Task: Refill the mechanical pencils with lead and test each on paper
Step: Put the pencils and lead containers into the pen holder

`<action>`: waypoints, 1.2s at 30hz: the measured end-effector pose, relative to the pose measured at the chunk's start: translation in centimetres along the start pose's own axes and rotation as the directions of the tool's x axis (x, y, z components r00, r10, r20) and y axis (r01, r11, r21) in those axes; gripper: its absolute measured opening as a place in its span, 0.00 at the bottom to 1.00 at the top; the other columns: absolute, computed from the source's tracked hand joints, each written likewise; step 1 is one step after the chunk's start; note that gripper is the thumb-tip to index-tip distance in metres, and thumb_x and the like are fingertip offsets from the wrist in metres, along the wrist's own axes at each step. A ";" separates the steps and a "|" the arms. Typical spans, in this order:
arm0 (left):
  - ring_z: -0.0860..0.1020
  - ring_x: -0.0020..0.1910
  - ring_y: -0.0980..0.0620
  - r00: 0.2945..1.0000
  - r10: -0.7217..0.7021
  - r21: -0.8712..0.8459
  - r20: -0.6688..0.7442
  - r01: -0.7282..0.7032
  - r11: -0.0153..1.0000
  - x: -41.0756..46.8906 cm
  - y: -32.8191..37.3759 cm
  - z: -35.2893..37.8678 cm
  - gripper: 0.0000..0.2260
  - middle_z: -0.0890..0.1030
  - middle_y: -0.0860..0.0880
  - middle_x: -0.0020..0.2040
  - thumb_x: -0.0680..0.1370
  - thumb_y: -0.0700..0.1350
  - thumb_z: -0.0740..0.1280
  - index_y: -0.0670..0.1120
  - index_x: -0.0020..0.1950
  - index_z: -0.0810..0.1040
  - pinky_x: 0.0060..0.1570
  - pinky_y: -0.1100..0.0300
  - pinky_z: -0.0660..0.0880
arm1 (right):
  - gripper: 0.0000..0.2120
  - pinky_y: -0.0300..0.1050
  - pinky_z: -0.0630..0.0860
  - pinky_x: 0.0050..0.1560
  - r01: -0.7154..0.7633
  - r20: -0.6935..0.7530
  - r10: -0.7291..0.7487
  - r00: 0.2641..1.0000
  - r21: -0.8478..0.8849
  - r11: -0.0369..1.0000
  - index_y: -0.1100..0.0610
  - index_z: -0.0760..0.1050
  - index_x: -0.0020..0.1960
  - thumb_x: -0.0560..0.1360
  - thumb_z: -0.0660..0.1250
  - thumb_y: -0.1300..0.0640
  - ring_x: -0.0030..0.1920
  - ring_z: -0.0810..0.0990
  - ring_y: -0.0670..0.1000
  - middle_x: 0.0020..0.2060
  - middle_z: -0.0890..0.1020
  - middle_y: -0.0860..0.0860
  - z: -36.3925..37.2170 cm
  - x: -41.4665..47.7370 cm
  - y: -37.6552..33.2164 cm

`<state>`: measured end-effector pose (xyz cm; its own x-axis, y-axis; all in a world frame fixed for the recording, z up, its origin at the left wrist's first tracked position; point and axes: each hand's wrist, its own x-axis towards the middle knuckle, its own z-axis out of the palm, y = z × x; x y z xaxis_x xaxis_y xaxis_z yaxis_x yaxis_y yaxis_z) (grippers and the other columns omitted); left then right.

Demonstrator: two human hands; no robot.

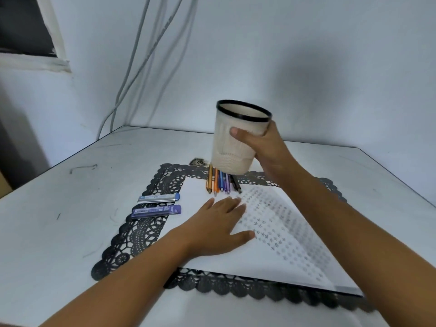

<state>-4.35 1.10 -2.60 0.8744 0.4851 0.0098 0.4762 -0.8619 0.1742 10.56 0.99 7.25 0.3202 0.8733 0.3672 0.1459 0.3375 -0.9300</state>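
My right hand [264,147] grips a cream cup with a black rim [236,140], held above the table and tilted slightly. Below it, several mechanical pencils [221,182] in orange, blue, purple and black lie side by side at the paper's far edge, tips toward me. My left hand [220,226] lies flat with straight fingers on the white paper [212,258], just in front of the pencil tips. The right half of the paper bears rows of small pencil marks. Two lead cases lie left of the paper: a clear one with a blue cap [159,198] and a purple one [157,210].
A black lace placemat [141,234] lies under the paper on the white table [70,208]. White walls meet in a corner behind the table, and grey cables [141,57] hang down at the back left. A small patterned scrap [198,161] sits behind the mat.
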 end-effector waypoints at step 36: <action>0.77 0.58 0.45 0.939 0.333 0.511 -0.085 -0.246 0.824 5.4 -10.5 -6.8 0.15 0.79 0.46 0.60 0.75 0.40 0.65 0.45 0.62 0.76 0.53 0.51 0.76 | 0.38 0.36 0.78 0.34 -0.130 -0.122 0.145 0.982 0.123 0.984 0.48 0.62 0.67 0.62 0.74 0.65 0.50 0.77 0.45 0.55 0.76 0.47 -6.3 -9.9 4.0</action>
<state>-5.27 13.78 2.36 0.9719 0.1808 0.1510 0.2246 -0.9047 -0.3620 13.92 -8.49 0.01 0.4497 0.8636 0.2279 -0.0135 0.2618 -0.9650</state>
